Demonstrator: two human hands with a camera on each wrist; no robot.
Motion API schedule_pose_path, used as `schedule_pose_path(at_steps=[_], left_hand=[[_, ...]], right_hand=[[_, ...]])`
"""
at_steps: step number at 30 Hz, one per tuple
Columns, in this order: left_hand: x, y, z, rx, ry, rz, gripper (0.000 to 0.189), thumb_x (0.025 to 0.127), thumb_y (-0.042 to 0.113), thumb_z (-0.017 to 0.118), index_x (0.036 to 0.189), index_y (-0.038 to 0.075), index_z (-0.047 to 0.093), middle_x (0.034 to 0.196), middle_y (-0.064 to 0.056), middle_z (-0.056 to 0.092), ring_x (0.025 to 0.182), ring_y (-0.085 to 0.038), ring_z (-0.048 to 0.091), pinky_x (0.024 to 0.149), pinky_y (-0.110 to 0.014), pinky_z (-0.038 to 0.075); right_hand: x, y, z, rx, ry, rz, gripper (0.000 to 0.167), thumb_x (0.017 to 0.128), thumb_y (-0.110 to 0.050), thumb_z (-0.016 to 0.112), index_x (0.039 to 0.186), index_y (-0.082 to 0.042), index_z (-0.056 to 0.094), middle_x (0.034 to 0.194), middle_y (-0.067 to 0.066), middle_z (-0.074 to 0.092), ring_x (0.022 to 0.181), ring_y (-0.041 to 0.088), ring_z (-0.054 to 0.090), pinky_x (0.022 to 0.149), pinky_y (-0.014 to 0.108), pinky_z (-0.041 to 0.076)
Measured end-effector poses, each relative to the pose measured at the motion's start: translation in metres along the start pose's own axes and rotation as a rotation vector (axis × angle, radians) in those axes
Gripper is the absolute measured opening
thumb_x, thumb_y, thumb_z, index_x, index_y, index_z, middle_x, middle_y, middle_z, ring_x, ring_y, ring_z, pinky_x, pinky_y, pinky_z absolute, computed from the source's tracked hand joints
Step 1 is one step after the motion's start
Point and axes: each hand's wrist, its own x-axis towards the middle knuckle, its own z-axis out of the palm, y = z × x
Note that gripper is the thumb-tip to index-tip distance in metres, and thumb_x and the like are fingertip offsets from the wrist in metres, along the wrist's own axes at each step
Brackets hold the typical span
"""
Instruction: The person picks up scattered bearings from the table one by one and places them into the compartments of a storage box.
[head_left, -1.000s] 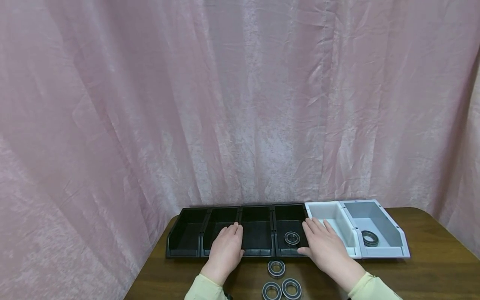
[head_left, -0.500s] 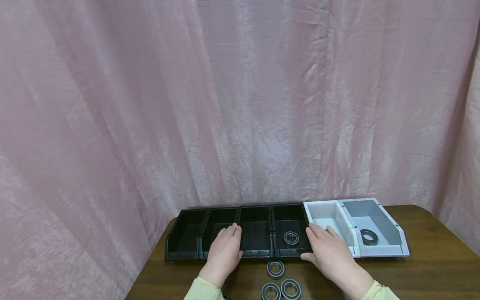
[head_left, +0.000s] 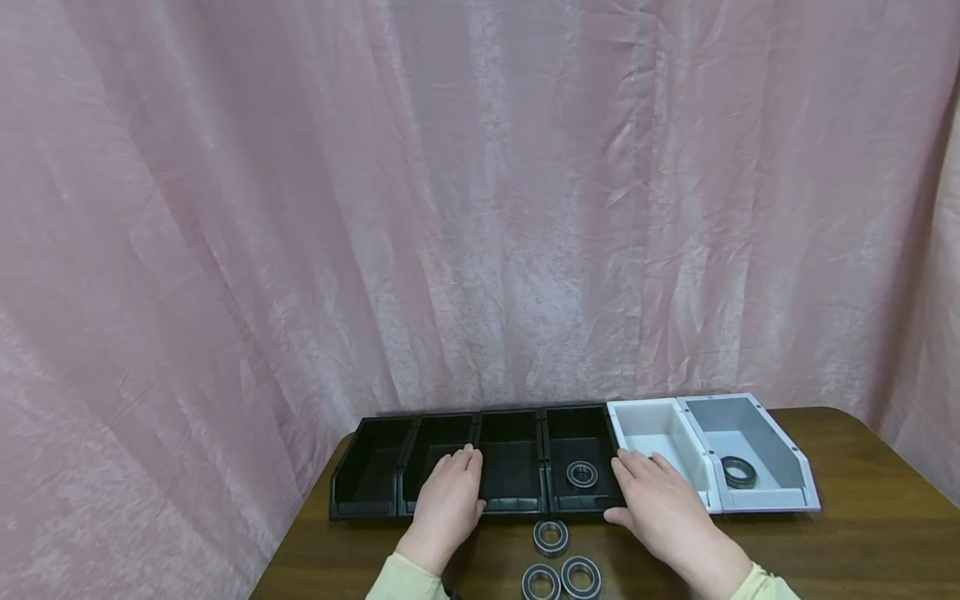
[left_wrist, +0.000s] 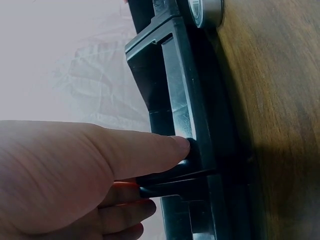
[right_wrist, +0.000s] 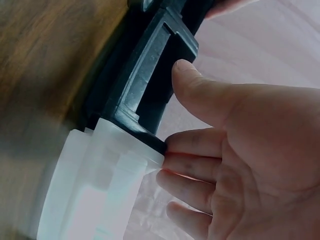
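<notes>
Several black bins (head_left: pixel 513 505), a white bin (head_left: pixel 648 417) and a pale grey bin (head_left: pixel 772 501) stand side by side in a row. My left hand (head_left: pixel 447 498) lies over the divider between two black bins in the head view. Its thumb (left_wrist: pixel 160 150) reaches to the front lip in the left wrist view. Fingers extended, my right hand (head_left: pixel 660 504) spans the border of the rightmost black bin and the white one. In the right wrist view its fingertips (right_wrist: pixel 175 145) are right at that border. One ball bearing (head_left: pixel 582 474) lies in this black bin, another bearing (head_left: pixel 739 472) in the grey bin.
Three more bearings lie on the wooden table (head_left: pixel 870 500) before the row: one bearing (head_left: pixel 551 538) close to the bins, a left bearing (head_left: pixel 541 582) and a right bearing (head_left: pixel 581 577) nearer me. A pink curtain (head_left: pixel 480 208) hangs behind the table.
My right hand has shifted slightly right and toward me, from over the black bin's edge onto the border with the white bin. The left hand and the bearings stay put.
</notes>
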Motion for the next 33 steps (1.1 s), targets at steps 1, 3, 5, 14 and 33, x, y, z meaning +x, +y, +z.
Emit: schedule_pose_path(at_steps=[1, 3, 5, 14, 33], left_hand=[[0.000, 0.000, 0.000, -0.003, -0.004, -0.003, 0.072, 0.081, 0.020, 0.102, 0.139, -0.006, 0.069, 0.144, -0.023, 0.069, 0.131, -0.036, 0.069, 0.118, -0.050, 0.051], [-0.001, 0.001, 0.000, -0.008, -0.004, -0.004, 0.071, 0.081, 0.019, 0.101, 0.139, -0.007, 0.069, 0.144, -0.024, 0.069, 0.132, -0.036, 0.069, 0.118, -0.051, 0.051], [-0.001, 0.001, -0.001, -0.010, -0.004, -0.004, 0.071, 0.082, 0.019, 0.101, 0.140, -0.007, 0.069, 0.145, -0.024, 0.069, 0.132, -0.036, 0.069, 0.118, -0.050, 0.051], [-0.005, -0.001, -0.002, -0.007, 0.006, -0.014, 0.072, 0.082, 0.018, 0.101, 0.141, -0.007, 0.068, 0.147, -0.024, 0.068, 0.134, -0.036, 0.068, 0.119, -0.050, 0.050], [-0.013, -0.004, -0.006, -0.090, -0.046, -0.035, 0.077, 0.093, 0.023, 0.092, 0.156, -0.003, 0.056, 0.164, -0.022, 0.053, 0.153, -0.040, 0.050, 0.126, -0.054, 0.041]], right_hand=[[0.000, 0.000, 0.000, -0.004, -0.002, -0.004, 0.069, 0.089, -0.037, 0.092, 0.135, 0.009, 0.070, 0.142, 0.025, 0.068, 0.135, 0.044, 0.063, 0.119, 0.062, 0.045], [0.000, 0.001, -0.001, -0.012, -0.004, -0.013, 0.068, 0.089, -0.037, 0.092, 0.134, 0.009, 0.071, 0.140, 0.025, 0.069, 0.135, 0.043, 0.064, 0.118, 0.062, 0.046], [0.001, 0.000, -0.002, -0.015, -0.005, -0.018, 0.066, 0.090, -0.036, 0.092, 0.133, 0.009, 0.072, 0.140, 0.025, 0.069, 0.134, 0.043, 0.064, 0.118, 0.061, 0.046], [0.002, -0.003, -0.001, -0.039, 0.064, -0.046, 0.062, 0.088, -0.032, 0.093, 0.129, 0.010, 0.073, 0.135, 0.025, 0.071, 0.131, 0.042, 0.067, 0.117, 0.058, 0.049], [0.004, -0.001, 0.001, -0.078, 0.112, -0.057, 0.057, 0.087, -0.031, 0.094, 0.121, 0.011, 0.075, 0.130, 0.026, 0.073, 0.123, 0.041, 0.070, 0.110, 0.056, 0.054]])
